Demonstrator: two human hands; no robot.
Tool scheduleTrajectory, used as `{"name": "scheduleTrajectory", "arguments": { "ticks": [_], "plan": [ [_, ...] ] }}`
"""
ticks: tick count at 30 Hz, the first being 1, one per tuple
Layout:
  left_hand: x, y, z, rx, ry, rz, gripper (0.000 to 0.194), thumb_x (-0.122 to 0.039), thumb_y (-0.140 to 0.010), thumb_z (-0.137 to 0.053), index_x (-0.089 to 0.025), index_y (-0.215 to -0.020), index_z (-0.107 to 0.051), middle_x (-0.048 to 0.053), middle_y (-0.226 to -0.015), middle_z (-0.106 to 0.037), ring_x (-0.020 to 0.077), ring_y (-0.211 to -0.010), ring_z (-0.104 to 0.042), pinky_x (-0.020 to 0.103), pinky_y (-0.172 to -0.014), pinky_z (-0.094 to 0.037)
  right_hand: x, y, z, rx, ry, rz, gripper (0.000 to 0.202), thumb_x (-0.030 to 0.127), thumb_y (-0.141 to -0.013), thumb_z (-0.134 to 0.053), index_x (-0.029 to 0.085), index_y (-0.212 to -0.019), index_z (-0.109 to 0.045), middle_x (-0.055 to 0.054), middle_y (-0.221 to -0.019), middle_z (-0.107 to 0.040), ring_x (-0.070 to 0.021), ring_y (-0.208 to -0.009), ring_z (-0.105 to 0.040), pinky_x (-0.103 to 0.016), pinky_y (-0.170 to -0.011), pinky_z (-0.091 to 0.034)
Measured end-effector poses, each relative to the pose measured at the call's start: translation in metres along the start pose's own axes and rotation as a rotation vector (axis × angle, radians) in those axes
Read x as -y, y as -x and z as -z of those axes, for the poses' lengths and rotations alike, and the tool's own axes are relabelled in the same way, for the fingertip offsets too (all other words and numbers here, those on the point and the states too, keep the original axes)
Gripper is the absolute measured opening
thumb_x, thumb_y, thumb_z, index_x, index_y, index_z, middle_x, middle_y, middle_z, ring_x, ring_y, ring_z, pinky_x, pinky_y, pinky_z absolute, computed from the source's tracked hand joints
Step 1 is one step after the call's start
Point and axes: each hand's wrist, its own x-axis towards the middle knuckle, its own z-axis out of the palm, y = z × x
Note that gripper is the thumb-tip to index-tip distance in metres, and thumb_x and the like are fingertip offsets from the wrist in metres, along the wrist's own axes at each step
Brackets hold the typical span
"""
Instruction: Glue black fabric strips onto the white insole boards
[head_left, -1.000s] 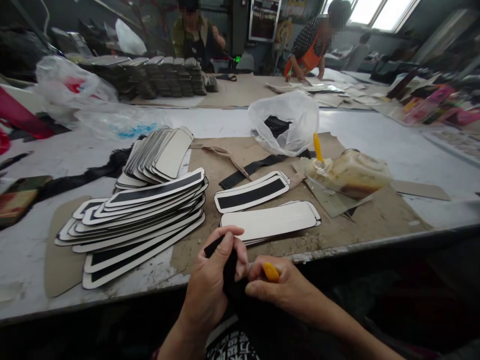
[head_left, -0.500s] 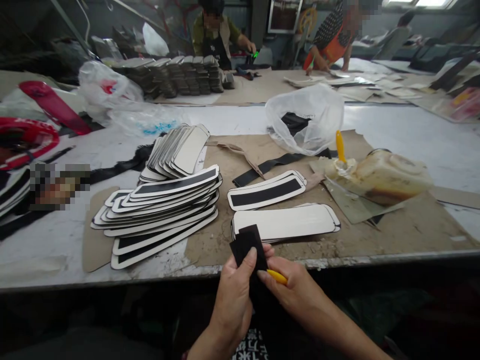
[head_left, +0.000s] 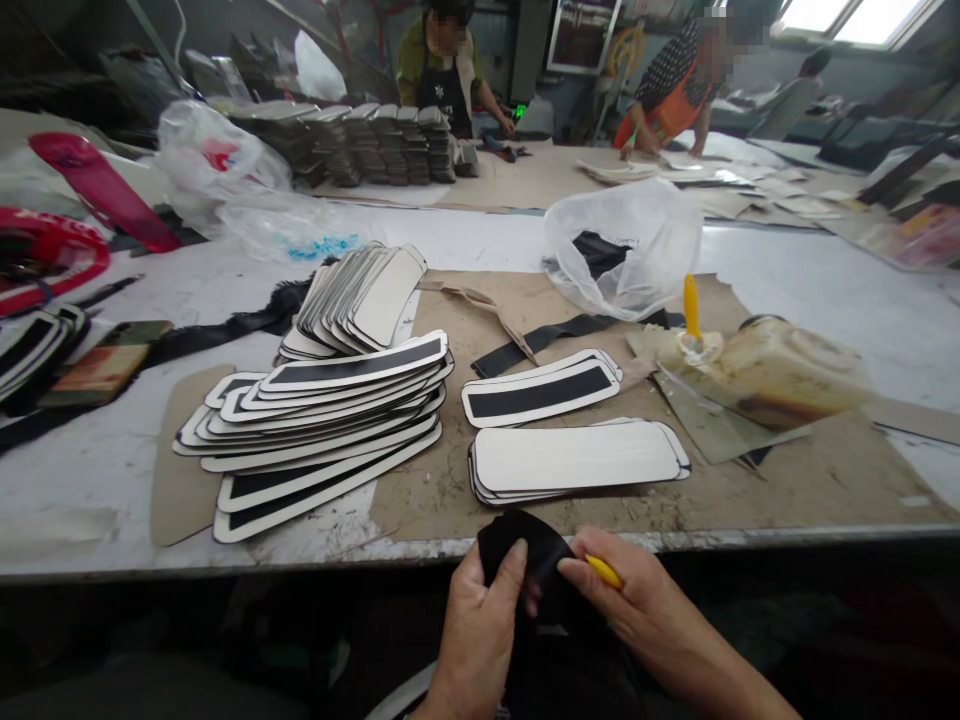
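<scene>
Just below the front edge of the table, my left hand (head_left: 484,620) pinches a piece of black material (head_left: 529,545) between thumb and fingers. My right hand (head_left: 622,590) grips the other side of that piece and also keeps a yellow-handled tool (head_left: 603,572) in its fingers; the tool's working end is hidden. The black piece is bent into a curve between both hands. Directly beyond lies a short stack of white curved panels (head_left: 577,455). Behind it is a smaller stack of panels with a black strip (head_left: 544,390) on top.
Large piles of white panels (head_left: 322,430) lie left. A plastic bag (head_left: 622,250) with black pieces stands behind. At right, a yellow-handled brush (head_left: 691,305) stands beside a stained glue container (head_left: 787,370). Across the table, a person in a dark apron (head_left: 442,90) and another in orange (head_left: 660,110) work.
Both hands have moved slightly lower and to the right. The black material was flat with overlapping ends and is now spread into a curve, the hands farther apart.
</scene>
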Motion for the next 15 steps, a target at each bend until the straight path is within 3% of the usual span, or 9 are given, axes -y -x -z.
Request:
{"name": "scheduleTrajectory", "arguments": {
  "ticks": [3,6,9,12,15],
  "plan": [
    [-0.007,-0.003,0.009,-0.008,-0.075,-0.044,0.033,-0.048,-0.077,-0.06,-0.017,-0.068,-0.054,-0.003,-0.052,-0.05,0.0096,-0.049,-0.043,0.022,-0.051,-0.037,0.008,-0.009,0.016,-0.119,-0.063,0.003,0.035,0.045,-0.094,-0.036,0.02,-0.076,-0.054,0.0,-0.071,-0.054,-0.014,-0.065,-0.05,-0.025,-0.06,-0.04],
    [-0.014,-0.01,0.024,-0.031,-0.225,-0.169,0.028,-0.045,-0.081,-0.057,-0.018,-0.072,-0.056,-0.003,-0.054,-0.048,0.0107,-0.051,-0.044,0.022,-0.052,-0.039,0.02,-0.025,0.034,-0.44,-0.132,0.097,0.04,0.05,-0.094,-0.033,0.02,-0.083,-0.059,-0.004,-0.084,-0.058,-0.0169,-0.079,-0.053,-0.028,-0.071,-0.042],
    [-0.025,-0.02,0.04,-0.049,-0.483,-0.517,0.013,-0.03,-0.086,-0.051,-0.02,-0.087,-0.06,0.002,-0.076,-0.059,0.0149,-0.074,-0.057,0.025,-0.071,-0.046,0.034,-0.046,0.039,-0.654,-0.27,0.115,0.049,0.056,-0.092,-0.031,0.019,-0.078,-0.06,-0.005,-0.084,-0.059,-0.016,-0.073,-0.054,-0.028,-0.066,-0.042],
    [-0.037,-0.031,0.051,-0.017,-0.76,-0.894,0.022,-0.01,-0.084,-0.045,-0.021,-0.097,-0.059,0.008,-0.114,-0.057,0.0169,-0.109,-0.052,0.028,-0.095,-0.041,0.043,-0.07,0.029,-0.748,-0.533,0.11,0.052,0.06,-0.089,-0.034,0.018,-0.072,-0.058,-0.004,-0.074,-0.058,-0.0129,-0.06,-0.051,-0.025,-0.053,-0.041],
    [-0.042,-0.041,0.056,0.079,-0.941,-1.046,0.035,0.003,-0.079,-0.039,-0.019,-0.101,-0.055,0.01,-0.124,-0.054,0.0158,-0.115,-0.049,0.028,-0.099,-0.04,0.045,-0.091,0.017,-0.791,-0.8,0.099,0.051,0.063,-0.085,-0.04,0.017,-0.067,-0.055,-0.003,-0.07,-0.057,-0.0119,-0.055,-0.051,-0.024,-0.048,-0.04]
  ]
}}
